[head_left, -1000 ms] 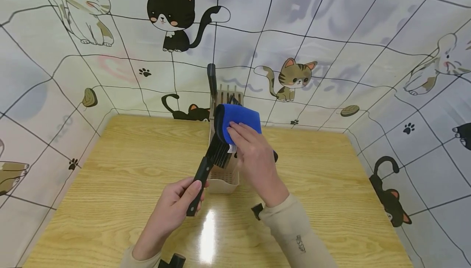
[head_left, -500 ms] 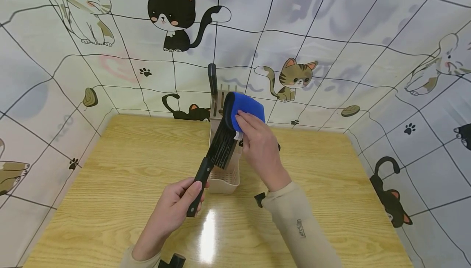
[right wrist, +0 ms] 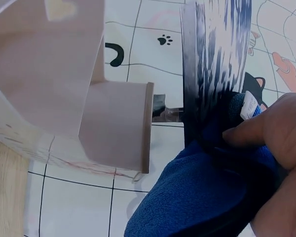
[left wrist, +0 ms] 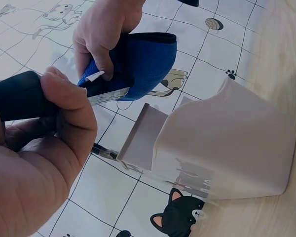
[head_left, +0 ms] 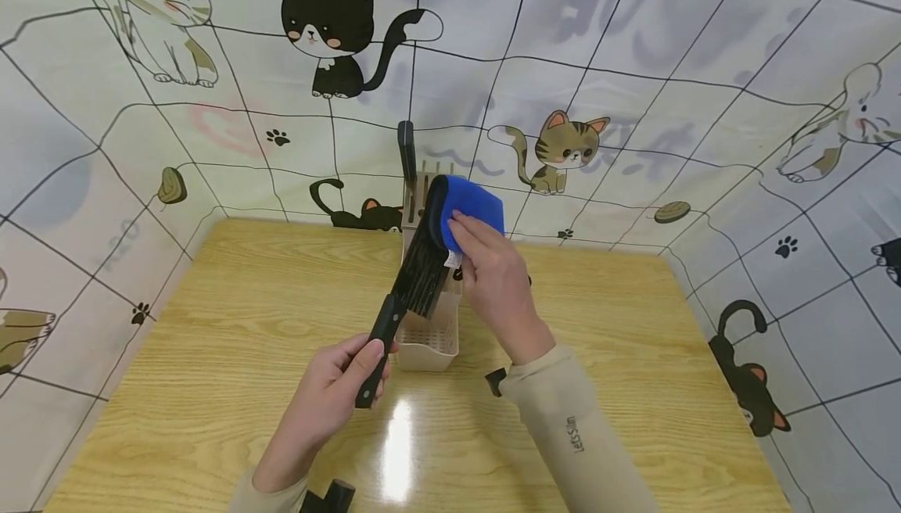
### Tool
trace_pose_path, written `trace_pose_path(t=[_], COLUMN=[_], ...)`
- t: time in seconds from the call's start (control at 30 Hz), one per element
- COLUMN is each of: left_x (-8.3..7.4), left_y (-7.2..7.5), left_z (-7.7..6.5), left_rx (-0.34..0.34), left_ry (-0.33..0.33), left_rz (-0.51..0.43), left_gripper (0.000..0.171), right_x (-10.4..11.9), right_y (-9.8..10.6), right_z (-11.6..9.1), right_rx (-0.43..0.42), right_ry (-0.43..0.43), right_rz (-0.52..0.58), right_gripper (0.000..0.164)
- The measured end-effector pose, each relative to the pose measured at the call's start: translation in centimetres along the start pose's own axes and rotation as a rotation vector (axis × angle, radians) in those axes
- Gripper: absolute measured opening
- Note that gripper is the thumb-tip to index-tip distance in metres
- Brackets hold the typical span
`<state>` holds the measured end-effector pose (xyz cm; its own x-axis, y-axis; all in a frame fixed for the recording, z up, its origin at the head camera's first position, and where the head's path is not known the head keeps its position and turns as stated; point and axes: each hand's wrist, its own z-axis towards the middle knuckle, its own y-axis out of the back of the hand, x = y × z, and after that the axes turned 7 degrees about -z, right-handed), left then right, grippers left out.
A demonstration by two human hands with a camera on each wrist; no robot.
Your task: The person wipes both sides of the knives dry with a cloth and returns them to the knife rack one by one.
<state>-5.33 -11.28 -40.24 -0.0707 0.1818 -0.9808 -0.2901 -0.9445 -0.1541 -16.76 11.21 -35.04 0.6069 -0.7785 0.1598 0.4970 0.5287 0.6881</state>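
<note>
My left hand [head_left: 327, 396] grips the black riveted handle [head_left: 380, 341] of a broad-bladed kitchen knife, held tilted above the table. Its wide blade [head_left: 422, 274] points up and away and looks dark and streaked with reflections; the right wrist view shows it shiny and streaky [right wrist: 217, 54]. A folded blue cloth [head_left: 479, 204] with a dark side and a white tag wraps the far part of the blade, hiding the tip. My right hand [head_left: 500, 282] holds this cloth against the blade, thumb near the tag in the right wrist view.
Behind and below the knife stands a beige plastic knife holder [head_left: 427, 356] with slots and a perforated tray. Another black-handled knife [head_left: 406, 152] stands in its back left. The wood-grain table [head_left: 281, 294] meets a cat-print wall covering [head_left: 457, 83] on its back and sides.
My right hand has slid the cloth up the blade, away from the handle, baring more of it; in the last half second it has barely shifted. My left hand keeps its grip, nearly still.
</note>
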Motion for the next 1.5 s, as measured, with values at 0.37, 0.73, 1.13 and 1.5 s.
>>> trace_pose_path(t=[0.37,0.73,1.13,1.5], left_x=[-0.4,-0.9,-0.7,-0.4], left_y=[0.3,0.7,0.3,0.0], left_z=[2.1,4.3,4.1,3.9], left_rx=[-0.005,-0.037,-0.066,-0.052], left_ry=[-0.036,-0.043,-0.024,-0.005], left_rz=[0.003,0.002,-0.022,-0.04], left_gripper=[0.034,0.036,0.035,0.034], right_x=[0.7,1.6,1.5,-0.5], right_y=[0.0,0.6,0.4,-0.1], right_z=[0.1,0.0,-0.3,0.9], right_rx=[0.017,0.052,0.08,0.03], right_ry=[0.005,0.028,0.005,-0.078], right_rz=[0.024,0.036,0.055,0.065], right_gripper=[0.04,0.039,0.04,0.039])
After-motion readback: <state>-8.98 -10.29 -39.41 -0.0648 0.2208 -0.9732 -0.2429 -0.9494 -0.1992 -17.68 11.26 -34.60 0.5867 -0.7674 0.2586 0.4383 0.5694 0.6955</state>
